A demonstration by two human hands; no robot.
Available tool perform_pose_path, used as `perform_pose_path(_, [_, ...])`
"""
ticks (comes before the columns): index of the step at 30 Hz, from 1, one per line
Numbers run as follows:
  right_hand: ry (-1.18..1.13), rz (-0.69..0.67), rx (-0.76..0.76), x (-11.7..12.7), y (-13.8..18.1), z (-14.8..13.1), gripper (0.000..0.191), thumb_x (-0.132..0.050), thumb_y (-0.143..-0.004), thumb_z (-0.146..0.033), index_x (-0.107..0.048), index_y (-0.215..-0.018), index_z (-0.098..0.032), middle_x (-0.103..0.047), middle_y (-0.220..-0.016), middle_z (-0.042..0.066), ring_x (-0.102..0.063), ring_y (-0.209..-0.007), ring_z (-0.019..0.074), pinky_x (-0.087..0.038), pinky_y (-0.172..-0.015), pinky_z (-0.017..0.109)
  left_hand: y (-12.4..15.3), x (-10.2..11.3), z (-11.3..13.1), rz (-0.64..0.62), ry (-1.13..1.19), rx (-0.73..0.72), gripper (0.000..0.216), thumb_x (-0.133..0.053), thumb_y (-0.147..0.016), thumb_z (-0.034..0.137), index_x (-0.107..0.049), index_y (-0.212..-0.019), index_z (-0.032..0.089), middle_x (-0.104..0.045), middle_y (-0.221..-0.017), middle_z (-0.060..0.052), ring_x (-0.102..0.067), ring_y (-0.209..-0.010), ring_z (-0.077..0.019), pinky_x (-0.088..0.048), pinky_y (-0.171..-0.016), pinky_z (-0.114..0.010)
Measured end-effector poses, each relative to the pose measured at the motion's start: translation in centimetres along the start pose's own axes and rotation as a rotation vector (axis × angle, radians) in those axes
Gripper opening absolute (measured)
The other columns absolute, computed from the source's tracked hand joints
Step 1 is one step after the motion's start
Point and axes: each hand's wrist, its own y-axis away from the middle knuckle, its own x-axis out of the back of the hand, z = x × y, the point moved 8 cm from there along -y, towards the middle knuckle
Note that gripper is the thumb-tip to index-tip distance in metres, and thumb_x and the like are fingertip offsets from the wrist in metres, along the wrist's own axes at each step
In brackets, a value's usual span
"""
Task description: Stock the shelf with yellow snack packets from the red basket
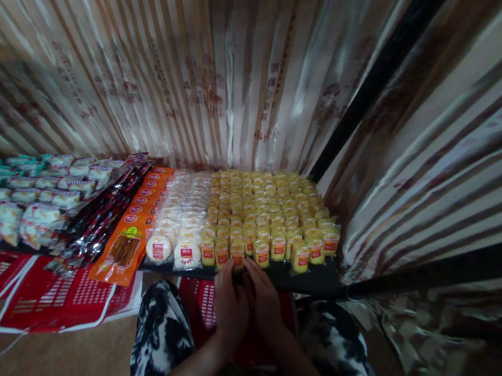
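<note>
Through the head camera I am seeing a striped curtain [210, 48] hanging behind everything; if it is pressing the back rows, it may be pushing packs forward, but contact I cannot tell. Below, the dark shelf [308, 279] is carrying the goods. On it the yellow packs [279, 244] are standing in close rows. Some at the front right are sitting out of line, near the edge, so in my judgement a push from behind could be sending them over. The patterned left leg [162, 323] is resting near the shelf front; a rising knee could be bumping it. The orange bag [129, 232] is lying at the left, its lower end seeming to reach past the edge, so a touch could be making it slide.

The left hand [231, 302] and the right hand [263, 297] are resting close together at the edge. Their fingers [227, 272] are apparently touching the front pack [236, 247]; whether they are grasping or only pressing it, I cannot tell. This pack is standing upright in the front row, towards the left side; uneven pressure could be turning it crooked.
</note>
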Motion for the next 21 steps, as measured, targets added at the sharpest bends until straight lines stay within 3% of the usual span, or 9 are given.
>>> perform_pose_path(8, [-0.058, -0.004, -0.015, 0.3, -0.2, -1.1, 0.041, -0.037, -0.089, -0.019, -0.053, -0.127, -0.022, -0.06, -0.124, 0.007, -0.055, -0.115, 0.0174, -0.047, -0.098, 0.039, 0.2, -0.5, -0.8, -0.06, 0.131, 0.105, 0.042, -0.04, -0.081, 0.012, -0.051, -0.12, 0.02, -0.056, -0.123, -0.009, -0.05, -0.117, -0.0203, -0.037, -0.104, -0.043])
perform_pose_path(15, [-0.018, 0.01, -0.019, 0.6, 0.1, -0.7, 0.041, -0.035, -0.09, -0.021, -0.053, -0.127, -0.02, -0.059, -0.125, 0.009, -0.053, -0.117, 0.017, -0.046, -0.098, 0.037, 0.3, -0.8, -0.3, -0.01, 0.148, -0.006, 0.045, -0.04, -0.078, 0.008, -0.048, -0.121, 0.019, -0.051, -0.122, -0.011, -0.048, -0.117, -0.021, -0.038, -0.102, -0.043])
perform_pose_path(21, [0.115, 0.092, -0.034, 0.5, -0.9, -0.2, 0.04, -0.039, -0.091, -0.031, -0.055, -0.124, -0.017, -0.061, -0.118, 0.013, -0.057, -0.109, 0.02, -0.049, -0.09, 0.034, 0.0, -1.9, -1.6, -0.059, 0.178, 0.061, 0.051, -0.038, -0.079, 0.007, -0.042, -0.129, 0.018, -0.042, -0.137, -0.012, -0.046, -0.122, -0.0206, -0.037, -0.104, -0.042])
